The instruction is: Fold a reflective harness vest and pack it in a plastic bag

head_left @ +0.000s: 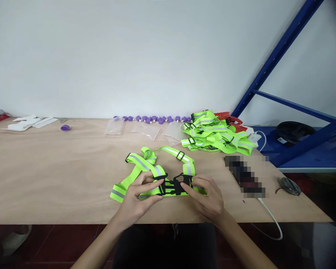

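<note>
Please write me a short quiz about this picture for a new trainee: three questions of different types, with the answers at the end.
1. True or false: the left hand and the right hand both hold the reflective strap close to its black buckle.
2. Multiple choice: where does the pile of straps lie? A) in front of the left hand; B) at the back right of the table; C) on the floor.
3. Fill in: the row of small caps along the wall is ____ in colour.
Key: 1 true; 2 B; 3 purple.
</note>
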A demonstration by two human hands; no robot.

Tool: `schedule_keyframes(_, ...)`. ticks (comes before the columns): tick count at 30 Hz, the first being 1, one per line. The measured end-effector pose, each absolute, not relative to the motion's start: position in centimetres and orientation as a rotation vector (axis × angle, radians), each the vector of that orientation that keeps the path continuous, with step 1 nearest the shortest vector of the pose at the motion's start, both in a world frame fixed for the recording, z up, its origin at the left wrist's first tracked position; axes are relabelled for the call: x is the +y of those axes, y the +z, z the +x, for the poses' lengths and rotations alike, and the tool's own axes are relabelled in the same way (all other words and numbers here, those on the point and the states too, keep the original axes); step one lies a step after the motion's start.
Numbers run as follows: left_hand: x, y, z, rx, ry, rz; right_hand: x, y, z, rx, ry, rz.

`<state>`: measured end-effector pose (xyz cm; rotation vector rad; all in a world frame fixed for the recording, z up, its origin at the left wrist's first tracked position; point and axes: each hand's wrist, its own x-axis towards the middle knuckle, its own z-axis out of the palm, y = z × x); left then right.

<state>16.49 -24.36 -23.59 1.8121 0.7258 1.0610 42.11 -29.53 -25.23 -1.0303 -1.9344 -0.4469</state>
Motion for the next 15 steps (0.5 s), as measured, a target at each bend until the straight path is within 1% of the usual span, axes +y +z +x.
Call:
schedule_keyframes(5,-24.6,-24.3,17.1,0.740,1.023,1.838,-29.6,-25.8,40.6,-1.930,-0.381,-1.016)
schedule_keyframes(8,-24.2,-25.0,17.1,0.838,0.968,1.941,-29.5,-26.2,40.3,-1.975,-0.358,-1.046)
schedule_keyframes(11,-23.5,-25.5,16.5,0.956,0.825,2.135,-29.6,-27.1,41.7,-2.068,-0.275,-1.275)
schedule_keyframes(15,-22.5,-25.9,13.5,1.027,0.498,2.439,-30.6,-29.0,45.5,-2.085,-0.006,-1.608)
